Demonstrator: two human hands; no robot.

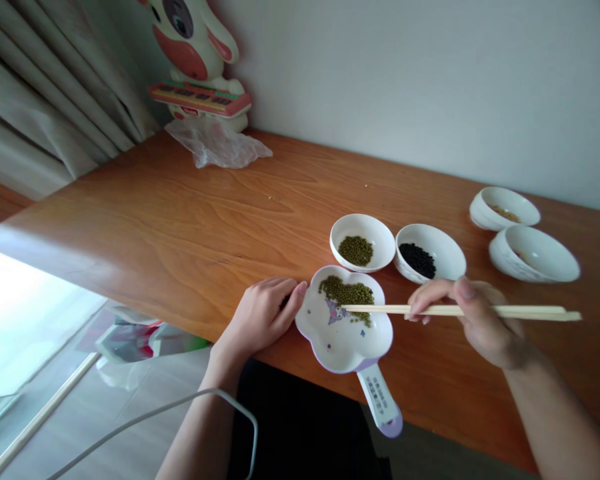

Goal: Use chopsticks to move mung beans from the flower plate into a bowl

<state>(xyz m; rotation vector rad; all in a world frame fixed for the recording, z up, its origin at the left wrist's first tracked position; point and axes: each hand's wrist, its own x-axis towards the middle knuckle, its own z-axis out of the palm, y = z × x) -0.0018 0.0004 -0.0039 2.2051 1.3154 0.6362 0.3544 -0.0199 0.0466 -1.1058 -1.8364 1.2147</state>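
Note:
Chopsticks (510,311) lie in my right hand (490,320), which is closed around them. Their tips rest low over a flower-shaped white dish (340,347) with a purple rim, at the edge of the green mung beans (347,291) inside it. The dish's handle (377,400), printed with dark characters, points towards me over the table edge. My left hand (267,310) rests on the table with curled fingers, its thumb at the dish's left rim. Behind the dish stand a white bowl (383,243) of mung beans and another bowl (447,253) of black beans.
Two more white bowls, a rear one (523,208) and a front one (555,263), hold a few pale bits at the right. A cow-shaped toy keyboard (200,100) and a clear plastic bag (225,147) sit at the back left. A grey cable (180,400) crosses my left forearm.

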